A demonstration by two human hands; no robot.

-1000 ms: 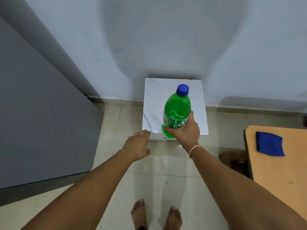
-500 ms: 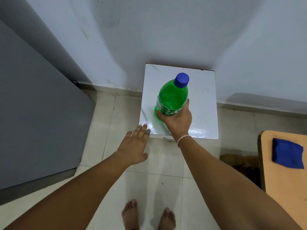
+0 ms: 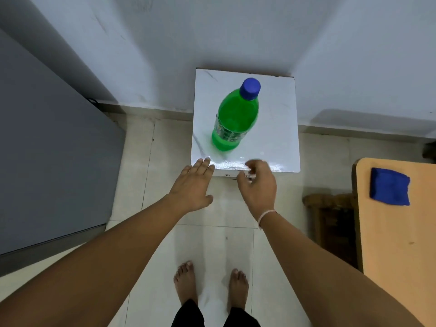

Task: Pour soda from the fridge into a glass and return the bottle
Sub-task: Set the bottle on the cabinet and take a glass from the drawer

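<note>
A green soda bottle (image 3: pixel 236 116) with a blue cap stands upright on a small white square table (image 3: pixel 278 128) against the wall. My right hand (image 3: pixel 258 185) hovers at the table's near edge, below the bottle and apart from it, fingers loosely curled with nothing in them. My left hand (image 3: pixel 192 185) is flat and open, its fingertips at the table's near left corner. The grey fridge (image 3: pixel 47 149) fills the left side, its door closed. No glass is visible.
A wooden table (image 3: pixel 401 232) with a blue cloth (image 3: pixel 389 190) on it stands at the right, a dark carved wooden piece (image 3: pixel 330 208) beside it. My bare feet (image 3: pixel 210 284) stand on the pale tiled floor. The wall runs behind the white table.
My right hand has let go of the bottle and pulled back toward me. The bottle now stands alone on the white table. My left hand moved slightly forward to the table corner.
</note>
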